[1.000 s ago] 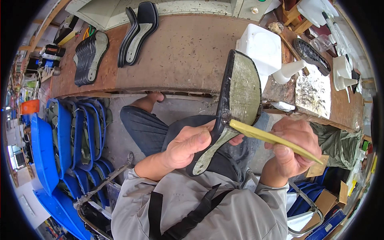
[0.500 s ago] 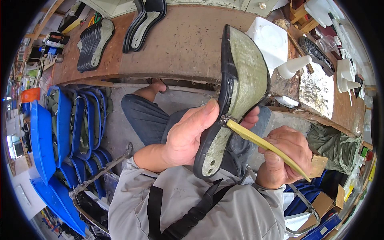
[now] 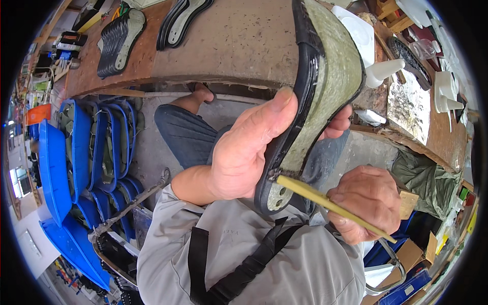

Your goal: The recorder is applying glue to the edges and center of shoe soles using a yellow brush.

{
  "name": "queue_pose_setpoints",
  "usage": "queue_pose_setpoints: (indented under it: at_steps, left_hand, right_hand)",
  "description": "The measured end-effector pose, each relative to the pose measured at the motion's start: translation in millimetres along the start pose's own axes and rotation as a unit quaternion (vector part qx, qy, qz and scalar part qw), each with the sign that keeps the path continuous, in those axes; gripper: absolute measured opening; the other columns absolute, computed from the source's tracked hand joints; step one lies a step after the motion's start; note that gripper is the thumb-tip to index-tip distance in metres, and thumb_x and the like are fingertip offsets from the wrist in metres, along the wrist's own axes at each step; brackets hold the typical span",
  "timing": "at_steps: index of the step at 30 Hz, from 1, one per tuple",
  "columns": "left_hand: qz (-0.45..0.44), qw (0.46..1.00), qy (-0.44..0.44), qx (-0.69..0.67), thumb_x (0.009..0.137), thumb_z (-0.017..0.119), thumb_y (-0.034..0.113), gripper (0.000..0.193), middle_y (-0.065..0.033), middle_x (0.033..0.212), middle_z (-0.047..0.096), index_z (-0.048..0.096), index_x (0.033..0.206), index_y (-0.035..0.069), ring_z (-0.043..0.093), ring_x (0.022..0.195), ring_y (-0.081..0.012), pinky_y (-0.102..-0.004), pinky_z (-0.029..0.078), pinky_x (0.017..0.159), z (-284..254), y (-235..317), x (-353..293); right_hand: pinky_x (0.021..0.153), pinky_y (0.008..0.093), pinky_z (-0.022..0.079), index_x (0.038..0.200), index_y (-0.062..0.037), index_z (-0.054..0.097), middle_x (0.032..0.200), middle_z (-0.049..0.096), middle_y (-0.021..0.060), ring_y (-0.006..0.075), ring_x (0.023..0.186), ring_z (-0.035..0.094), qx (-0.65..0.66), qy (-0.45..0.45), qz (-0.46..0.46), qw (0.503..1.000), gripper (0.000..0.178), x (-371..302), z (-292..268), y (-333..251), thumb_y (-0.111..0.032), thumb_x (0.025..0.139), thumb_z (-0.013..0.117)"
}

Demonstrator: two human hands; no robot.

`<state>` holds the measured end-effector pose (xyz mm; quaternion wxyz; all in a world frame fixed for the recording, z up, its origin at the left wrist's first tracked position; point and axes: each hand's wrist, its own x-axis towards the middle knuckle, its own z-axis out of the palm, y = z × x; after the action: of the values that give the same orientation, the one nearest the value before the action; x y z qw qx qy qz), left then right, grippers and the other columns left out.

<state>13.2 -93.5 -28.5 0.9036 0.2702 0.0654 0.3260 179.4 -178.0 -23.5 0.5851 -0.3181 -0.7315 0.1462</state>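
My left hand (image 3: pixel 244 147) grips a shoe sole (image 3: pixel 325 91) by its narrower middle, thumb along the left edge and fingertips showing past the right edge. The sole has a black rim and a rough grey-green upper face, and it stands tilted above my lap. Two dark holes show in its lower, narrow end. Closed around a yellow-handled brush (image 3: pixel 325 201), my right hand (image 3: pixel 368 203) sits to the right of that end. The brush's dark tip touches the sole just above the holes.
Across the front runs a brown workbench (image 3: pixel 218 61). Stacked soles (image 3: pixel 121 43) and a second sole stack (image 3: pixel 183 23) lie on it. A white container (image 3: pixel 356 30) and white nozzle (image 3: pixel 384 71) stand right. Blue bins (image 3: pixel 56 173) crowd the left; green cloth (image 3: pixel 427 178) hangs right.
The brush tip has moved down the sole, from its middle to near the holes. My left hand has lifted the sole slightly up and to the right.
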Motion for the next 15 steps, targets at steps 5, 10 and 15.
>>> queue_pose_setpoints:
  at_steps: [5,10,15]
  left_hand:
    - [0.000,0.997,0.025,0.070,0.098,0.021,0.045,0.064,-0.0284,0.132,0.042,0.032,0.137,-0.006,0.045,0.121,-0.0358,-0.0475,0.032,0.106,13,0,14]
    - [0.049,0.999,0.010,0.023,0.099,0.035,0.039,0.052,-0.0149,0.122,0.055,0.047,0.128,-0.003,0.053,0.112,-0.0208,-0.0346,0.038,0.102,7,2,18]
    - [0.090,0.996,0.018,0.003,0.099,0.035,0.039,0.050,-0.0156,0.117,0.058,0.049,0.126,-0.001,0.056,0.108,-0.0223,-0.0357,0.040,0.100,8,3,30]
  right_hand:
    - [0.036,0.0236,0.042,0.079,0.0053,0.064,0.066,0.062,0.0125,0.0138,0.045,0.056,0.037,-0.063,-0.016,0.997,0.019,4,-9,-9,-0.010,0.072,0.074]
    - [0.037,0.0222,0.039,0.077,0.0021,0.065,0.067,0.062,0.0083,0.0116,0.044,0.054,-0.025,0.014,-0.023,0.999,0.015,14,-6,-1,-0.008,0.069,0.073]
    - [0.043,0.0234,0.037,0.080,-0.0017,0.067,0.070,0.062,0.0070,0.0119,0.049,0.052,-0.096,-0.062,-0.077,0.990,0.015,3,-11,-26,-0.008,0.066,0.067]
